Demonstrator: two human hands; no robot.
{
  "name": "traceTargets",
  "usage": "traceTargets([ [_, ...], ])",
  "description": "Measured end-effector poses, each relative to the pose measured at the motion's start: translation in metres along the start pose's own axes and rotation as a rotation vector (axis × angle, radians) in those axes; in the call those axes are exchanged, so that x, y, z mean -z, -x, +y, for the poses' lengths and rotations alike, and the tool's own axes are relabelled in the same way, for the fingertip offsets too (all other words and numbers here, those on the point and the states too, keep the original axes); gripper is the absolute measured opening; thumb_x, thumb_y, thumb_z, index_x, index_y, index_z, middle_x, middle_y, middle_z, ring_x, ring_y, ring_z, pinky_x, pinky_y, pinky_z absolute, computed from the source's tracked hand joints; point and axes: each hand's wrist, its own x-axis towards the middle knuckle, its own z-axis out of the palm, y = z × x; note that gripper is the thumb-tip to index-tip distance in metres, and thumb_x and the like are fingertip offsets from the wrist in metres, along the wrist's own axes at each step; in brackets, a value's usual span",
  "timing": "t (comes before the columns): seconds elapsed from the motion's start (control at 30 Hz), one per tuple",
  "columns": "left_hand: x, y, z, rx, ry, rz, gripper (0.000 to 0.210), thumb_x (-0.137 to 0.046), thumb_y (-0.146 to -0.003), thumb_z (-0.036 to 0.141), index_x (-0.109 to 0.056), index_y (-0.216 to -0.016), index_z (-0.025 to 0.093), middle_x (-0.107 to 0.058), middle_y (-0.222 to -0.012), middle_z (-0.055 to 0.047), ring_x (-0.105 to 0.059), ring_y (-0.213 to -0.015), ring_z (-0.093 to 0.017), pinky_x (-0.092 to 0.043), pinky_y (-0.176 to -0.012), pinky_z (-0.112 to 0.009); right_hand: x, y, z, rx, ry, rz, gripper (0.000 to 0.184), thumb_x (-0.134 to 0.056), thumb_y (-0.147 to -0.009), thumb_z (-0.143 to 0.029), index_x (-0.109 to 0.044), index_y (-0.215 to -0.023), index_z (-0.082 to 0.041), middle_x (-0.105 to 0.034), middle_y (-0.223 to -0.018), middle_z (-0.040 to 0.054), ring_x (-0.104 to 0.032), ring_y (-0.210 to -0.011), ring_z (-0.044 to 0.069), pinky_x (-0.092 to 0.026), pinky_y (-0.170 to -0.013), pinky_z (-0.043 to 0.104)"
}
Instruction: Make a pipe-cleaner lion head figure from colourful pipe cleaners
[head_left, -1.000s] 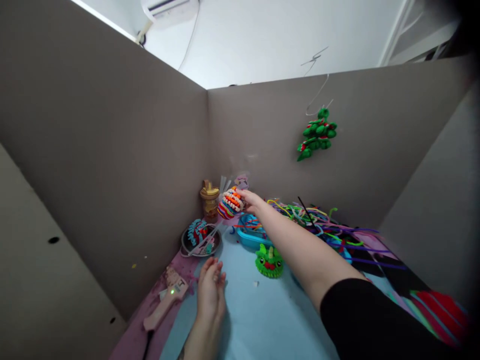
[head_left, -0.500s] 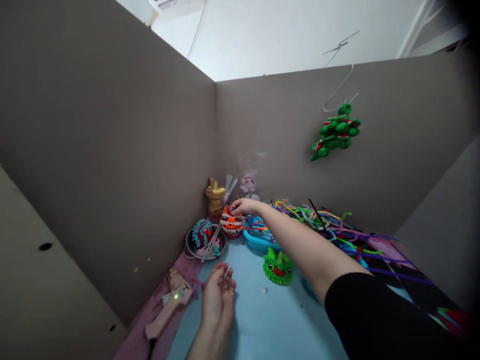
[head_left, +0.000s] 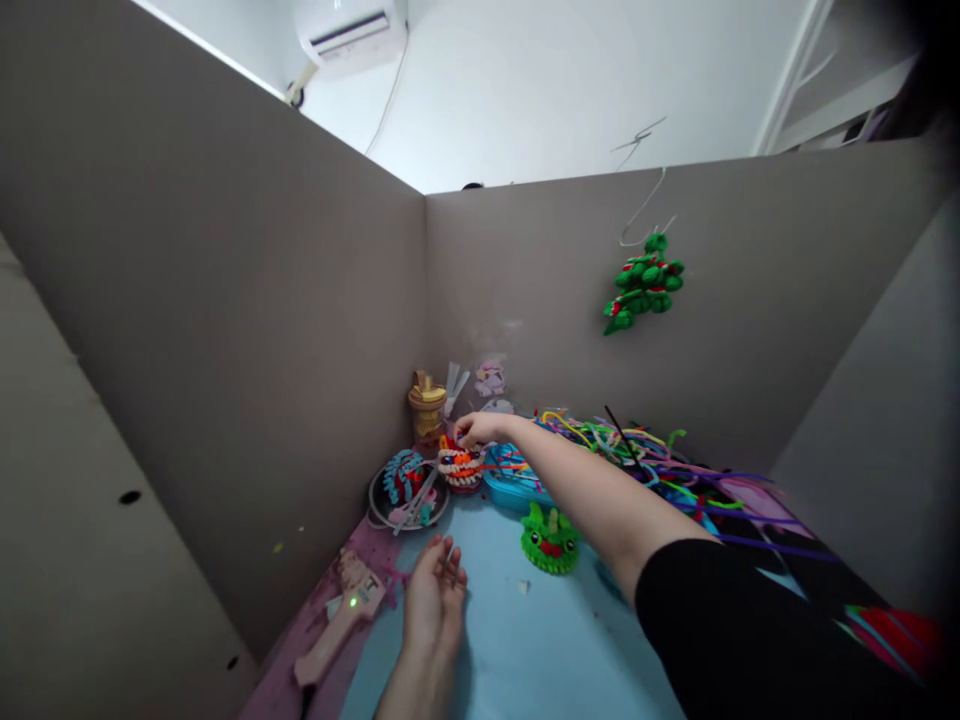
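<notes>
My right hand (head_left: 480, 428) reaches to the back of the table. Its fingers are closed at the top of an orange, cream and red pipe-cleaner animal head (head_left: 460, 466), and the fingertips are partly hidden. My left hand (head_left: 435, 600) is open, palm up with fingers loosely curled, over the blue mat (head_left: 517, 660); nothing lies in it. A green pipe-cleaner dragon head (head_left: 550, 540) faces me on the mat, below my right forearm. Left of the orange head, a metal bowl (head_left: 378, 518) holds a blue-and-red pipe-cleaner piece (head_left: 405, 478) and clear glue sticks.
A pink glue gun (head_left: 330, 635) with a green light lies at the left. A brown-yellow cup (head_left: 428, 412) stands in the back corner. A blue tray (head_left: 510, 494) and a heap of pipe cleaners (head_left: 637, 445) spread rightward. A green figure (head_left: 645, 285) hangs on the partition.
The camera has tilted up a little, so more wall and an air conditioner show. Both hands keep nearly the same places, the right one still at the orange head.
</notes>
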Motion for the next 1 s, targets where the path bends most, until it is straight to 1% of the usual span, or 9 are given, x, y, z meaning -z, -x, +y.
traceTargets([
  [0.3, -0.002, -0.003, 0.002, -0.019, -0.011, 0.038, 0.009, -0.051, -0.081, 0.008, -0.056, -0.080, 0.016, -0.061, -0.070, 0.000, -0.060, -0.053, -0.007, -0.042, -0.047, -0.018, -0.003, 0.003, 0.000, 0.060, 0.056, -0.030, 0.016, -0.062, -0.067, -0.009, -0.063, -0.082, -0.016, -0.056, -0.058, -0.0052, -0.051, -0.055, 0.009, -0.040, -0.053, 0.017],
  [0.4, -0.002, -0.003, 0.003, -0.020, -0.012, 0.053, 0.008, -0.052, -0.081, 0.009, -0.056, -0.079, 0.015, -0.061, -0.069, 0.000, -0.059, -0.052, -0.007, -0.042, -0.047, -0.018, -0.002, 0.005, 0.003, 0.080, 0.057, 0.023, 0.018, -0.065, -0.071, -0.016, -0.064, -0.090, -0.016, -0.064, -0.072, -0.0015, -0.057, -0.064, 0.011, -0.044, -0.059, 0.019],
  [0.53, -0.002, -0.004, 0.003, -0.032, -0.017, 0.039, 0.008, -0.051, -0.082, 0.009, -0.055, -0.079, 0.015, -0.060, -0.070, 0.000, -0.059, -0.053, -0.007, -0.042, -0.047, -0.017, 0.005, 0.014, -0.001, 0.132, 0.050, 0.192, 0.022, -0.053, -0.085, -0.030, -0.063, -0.100, -0.017, -0.067, -0.099, 0.0041, -0.060, -0.088, 0.015, -0.047, -0.076, 0.023],
  [0.67, -0.003, -0.005, 0.003, -0.075, -0.054, -0.015, 0.008, -0.051, -0.081, 0.010, -0.055, -0.081, 0.016, -0.060, -0.075, 0.000, -0.060, -0.056, -0.007, -0.043, -0.048, -0.017, 0.008, 0.038, -0.017, 0.145, 0.051, 0.488, 0.032, -0.036, -0.094, -0.031, -0.057, -0.114, -0.017, -0.059, -0.119, 0.0086, -0.052, -0.112, 0.020, -0.040, -0.094, 0.030],
  [0.77, -0.004, -0.004, 0.000, -0.156, -0.140, -0.151, 0.012, -0.058, -0.077, 0.013, -0.056, -0.088, 0.019, -0.063, -0.086, -0.001, -0.063, -0.065, -0.009, -0.044, -0.052, -0.018, -0.018, 0.075, -0.030, 0.136, 0.066, 0.727, 0.037, -0.029, -0.096, -0.031, -0.046, -0.126, -0.018, -0.046, -0.135, 0.0109, -0.033, -0.129, 0.022, -0.028, -0.106, 0.036],
  [0.83, -0.004, -0.002, -0.004, -0.208, -0.245, -0.247, 0.019, -0.063, -0.074, 0.017, -0.056, -0.092, 0.020, -0.062, -0.094, -0.002, -0.063, -0.070, -0.010, -0.044, -0.055, -0.019, -0.054, 0.106, -0.033, 0.188, 0.117, 0.864, 0.034, -0.036, -0.094, -0.031, -0.048, -0.123, -0.017, -0.049, -0.130, 0.0110, -0.038, -0.125, 0.021, -0.028, -0.105, 0.034],
  [0.87, -0.003, -0.001, -0.006, -0.232, -0.313, -0.272, 0.022, -0.065, -0.073, 0.020, -0.057, -0.093, 0.020, -0.062, -0.096, -0.003, -0.063, -0.072, -0.011, -0.045, -0.057, -0.020, -0.075, 0.121, -0.033, 0.219, 0.165, 0.888, 0.032, -0.038, -0.093, -0.031, -0.051, -0.120, -0.018, -0.053, -0.125, 0.0101, -0.042, -0.120, 0.021, -0.030, -0.103, 0.034],
  [0.93, -0.001, 0.002, -0.013, -0.325, -0.460, -0.300, 0.027, -0.067, -0.072, 0.026, -0.057, -0.096, 0.019, -0.062, -0.098, -0.004, -0.063, -0.075, -0.012, -0.043, -0.058, -0.020, -0.111, 0.149, -0.029, 0.202, 0.272, 0.778, 0.025, -0.044, -0.091, -0.031, -0.060, -0.107, -0.020, -0.061, -0.112, 0.0079, -0.049, -0.109, 0.021, -0.035, -0.097, 0.032],
  [1.0, 0.001, 0.003, -0.020, -0.435, -0.574, -0.289, 0.027, -0.065, -0.072, 0.027, -0.056, -0.097, 0.019, -0.061, -0.095, -0.004, -0.061, -0.074, -0.011, -0.041, -0.057, -0.019, -0.130, 0.167, -0.021, 0.083, 0.390, 0.633, 0.022, -0.048, -0.089, -0.030, -0.067, -0.091, -0.020, -0.065, -0.103, 0.0079, -0.053, -0.102, 0.021, -0.038, -0.092, 0.031],
])
